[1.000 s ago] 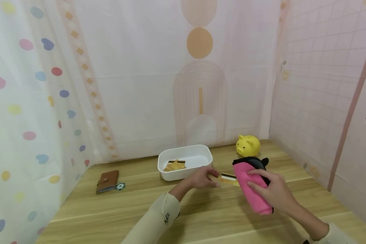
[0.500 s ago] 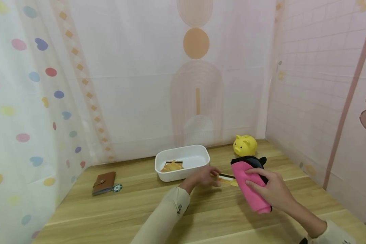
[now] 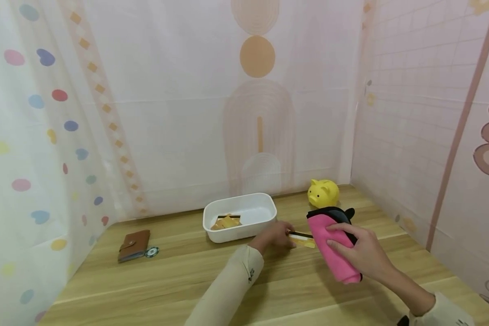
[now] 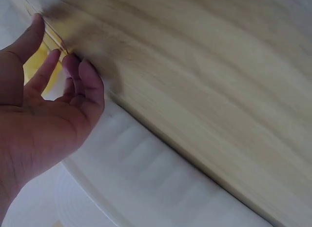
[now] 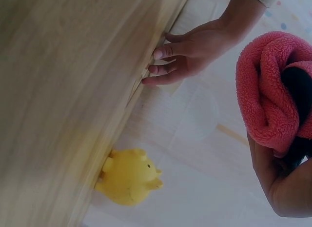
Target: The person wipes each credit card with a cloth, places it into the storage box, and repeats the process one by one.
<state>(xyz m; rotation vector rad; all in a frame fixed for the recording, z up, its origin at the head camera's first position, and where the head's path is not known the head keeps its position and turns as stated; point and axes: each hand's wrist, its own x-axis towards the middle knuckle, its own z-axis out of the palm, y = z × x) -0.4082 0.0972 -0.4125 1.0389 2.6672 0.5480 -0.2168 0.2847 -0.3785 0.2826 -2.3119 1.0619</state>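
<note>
A yellow bank card (image 3: 302,239) with a black stripe lies on the wooden table. My left hand (image 3: 278,234) has thumb and fingertips at its left end, one on each long edge, and appears to pinch it. In the left wrist view the left hand (image 4: 58,90) has its thumb and index finger at the thin card edge. My right hand (image 3: 364,251) grips a rolled pink plush cloth (image 3: 332,246) with a dark grey side and black trim, held above the table. The right wrist view shows the cloth's fluffy folds (image 5: 268,90).
A white tub (image 3: 240,233) holding gold cards (image 3: 227,222) stands just left of my left hand. Behind the cloth sits a yellow piggy bank (image 3: 323,194). At the left lie a brown wallet (image 3: 134,245) and a poker chip (image 3: 152,252). Curtains (image 3: 179,113) hang behind the table.
My left hand has moved right and closed in on the card's left end. The right hand and cloth have stayed nearly still. The head view has turned slightly right.
</note>
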